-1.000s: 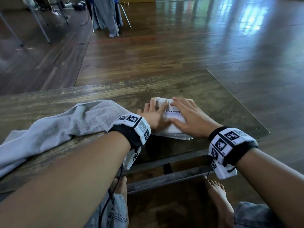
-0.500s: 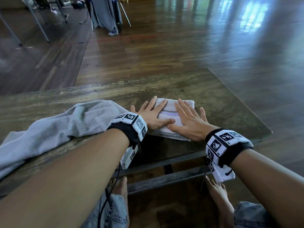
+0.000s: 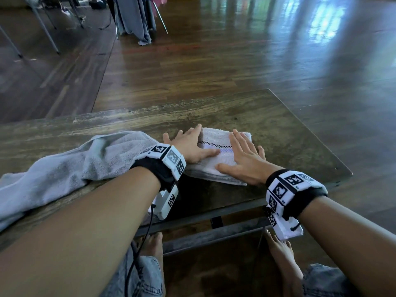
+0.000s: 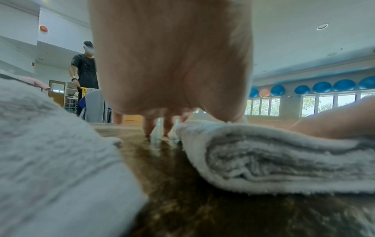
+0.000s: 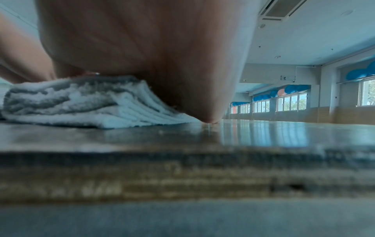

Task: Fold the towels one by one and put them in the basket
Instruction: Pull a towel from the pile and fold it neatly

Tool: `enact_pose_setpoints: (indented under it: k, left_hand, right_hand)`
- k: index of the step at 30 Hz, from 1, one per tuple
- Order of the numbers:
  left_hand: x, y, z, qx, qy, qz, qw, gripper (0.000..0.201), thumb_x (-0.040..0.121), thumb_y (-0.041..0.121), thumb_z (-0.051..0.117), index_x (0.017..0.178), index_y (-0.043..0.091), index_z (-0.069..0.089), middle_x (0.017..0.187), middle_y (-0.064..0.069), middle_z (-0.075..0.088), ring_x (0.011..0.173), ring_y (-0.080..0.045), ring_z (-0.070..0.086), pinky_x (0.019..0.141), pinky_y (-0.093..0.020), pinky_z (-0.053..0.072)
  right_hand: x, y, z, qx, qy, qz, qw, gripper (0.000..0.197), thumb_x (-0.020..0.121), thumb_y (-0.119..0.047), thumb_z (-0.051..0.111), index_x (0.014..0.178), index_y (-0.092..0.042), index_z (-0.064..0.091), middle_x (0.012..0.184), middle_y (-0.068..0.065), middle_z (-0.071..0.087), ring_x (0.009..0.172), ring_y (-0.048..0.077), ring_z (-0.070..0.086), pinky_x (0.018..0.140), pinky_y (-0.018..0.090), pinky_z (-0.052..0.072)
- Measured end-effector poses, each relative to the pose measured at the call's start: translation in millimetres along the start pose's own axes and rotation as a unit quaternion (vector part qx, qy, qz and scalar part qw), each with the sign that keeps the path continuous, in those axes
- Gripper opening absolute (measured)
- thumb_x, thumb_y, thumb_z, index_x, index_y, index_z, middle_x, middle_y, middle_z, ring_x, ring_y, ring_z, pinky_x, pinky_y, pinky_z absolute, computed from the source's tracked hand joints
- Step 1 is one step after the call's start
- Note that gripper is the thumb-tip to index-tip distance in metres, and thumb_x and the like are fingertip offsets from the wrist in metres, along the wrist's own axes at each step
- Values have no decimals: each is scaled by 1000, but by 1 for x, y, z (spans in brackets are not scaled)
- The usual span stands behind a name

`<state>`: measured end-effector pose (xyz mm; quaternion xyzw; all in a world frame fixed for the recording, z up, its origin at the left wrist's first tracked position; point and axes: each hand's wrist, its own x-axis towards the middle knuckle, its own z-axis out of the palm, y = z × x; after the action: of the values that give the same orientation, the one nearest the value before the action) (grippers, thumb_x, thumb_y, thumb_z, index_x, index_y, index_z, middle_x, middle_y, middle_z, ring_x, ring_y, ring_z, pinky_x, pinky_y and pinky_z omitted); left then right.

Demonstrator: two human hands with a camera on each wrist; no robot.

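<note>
A small white towel [image 3: 216, 153] with a checked stripe lies folded in several layers on the wooden table [image 3: 278, 133]. My left hand [image 3: 189, 144] lies flat over its left edge, fingers straight and partly on the table. Flat on the towel's right half is my right hand [image 3: 244, 156], little finger past the towel's edge. The left wrist view shows the folded stack [image 4: 284, 160] from the side under my palm [image 4: 172, 64]. In the right wrist view the palm [image 5: 152, 56] presses the stack [image 5: 81, 104] down. A grey towel [image 3: 64, 166] lies unfolded at my left. No basket is in view.
The table's near edge [image 3: 214, 213] runs under my wrists, with its right corner [image 3: 349, 174] close by. Beyond the table are a shiny wood floor [image 3: 235, 61] and a chair draped with grey cloth [image 3: 137, 18]. A standing person [image 4: 85, 73] is far off.
Both hands have gone from bunched together on the white towel to spread flat and apart, the left sliding to its left edge, the right to its right half. The towel lies flatter.
</note>
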<state>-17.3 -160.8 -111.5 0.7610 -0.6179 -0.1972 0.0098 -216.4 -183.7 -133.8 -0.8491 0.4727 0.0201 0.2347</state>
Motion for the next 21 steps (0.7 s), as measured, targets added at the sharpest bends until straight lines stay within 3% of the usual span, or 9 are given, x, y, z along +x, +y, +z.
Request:
enact_pose_setpoints:
  k: [2,4,6,9,11,13,17,19,21]
  left_hand:
    - [1,2,-2,16,61,-12,998,71,75,85,44,111,24,48,137,1,52,129,-26,47,110,-58,23]
    - [2,6,-1,31,103,-32,994,58,80,79,46,90,22,54,129,-6,56,121,-29,52,106,-53,31]
    - [3,11,0,8,125,-44,991,51,83,71,48,71,21,50,123,-11,61,114,-33,56,98,-47,38]
    - [3,16,2,-74,112,-54,989,47,87,62,54,68,19,49,88,-4,68,80,-25,63,69,-33,46]
    - [3,18,1,-128,103,-53,985,44,87,52,61,64,17,48,68,1,59,63,-19,58,54,-29,38]
    - [2,20,-1,-168,102,-50,979,45,86,43,66,58,16,44,58,2,50,56,-18,53,48,-28,31]
    - [1,24,-8,-239,91,-27,966,33,84,30,67,64,14,46,63,1,51,58,-18,51,49,-28,34]
    - [0,27,-12,-290,88,-9,953,18,84,26,68,90,11,59,85,-2,62,78,-21,61,63,-30,46]
    - [-3,29,-16,-362,92,2,928,32,84,21,72,112,13,59,103,-4,68,95,-24,66,83,-38,55]
  right_hand:
    - [-1,-1,0,2,-1,1,1000,109,85,-73,45,159,-20,-16,165,-11,-25,149,6,-27,119,55,-12]
    - [-1,-1,0,2,-2,3,1000,109,86,-73,45,159,-20,-16,165,-11,-25,149,6,-27,119,55,-12]
    - [-1,-2,-1,0,0,4,1000,109,85,-74,44,159,-20,-16,165,-11,-25,149,7,-27,119,56,-11]
    - [-2,-3,-1,-6,2,4,1000,109,85,-74,43,159,-19,-15,165,-10,-25,150,7,-26,120,57,-10]
    - [-1,-2,0,-10,2,1,1000,108,86,-73,43,159,-19,-15,165,-10,-25,150,8,-26,119,58,-10]
    - [0,-1,0,-11,3,-6,1000,109,84,-74,42,159,-18,-15,166,-9,-25,150,9,-26,119,59,-10]
    - [0,2,-2,12,5,-14,1000,114,78,-78,42,159,-21,-16,165,-10,-25,151,9,-24,120,60,-8]
    - [1,5,-7,33,20,-13,999,118,74,-87,37,159,-25,-14,166,-9,-24,152,14,-22,120,60,-3]
    - [2,8,-15,65,58,5,996,116,74,-90,34,160,-25,-10,167,-3,-19,153,23,-16,120,60,5]
